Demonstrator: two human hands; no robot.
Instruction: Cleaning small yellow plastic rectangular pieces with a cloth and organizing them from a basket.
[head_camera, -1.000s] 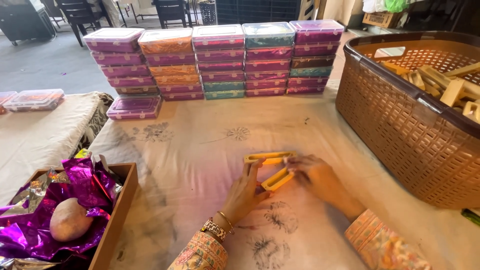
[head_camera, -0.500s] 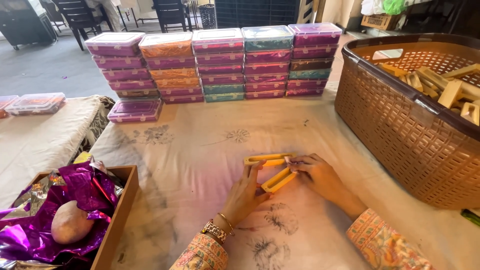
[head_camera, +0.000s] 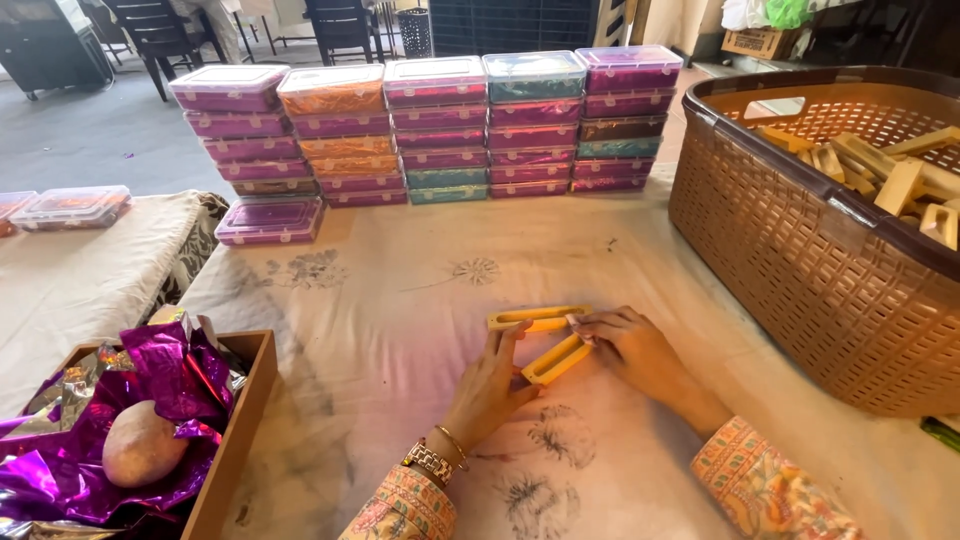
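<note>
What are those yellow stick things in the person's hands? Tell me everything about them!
The two yellow pieces are long, narrow frames, each with a slot down its middle, and look like wood or plastic. They lie flat on the pale printed cloth, meeting at their right ends in a V shape. The right hand pinches that joined end, while the left hand touches their left sides with its fingertips.
</note>
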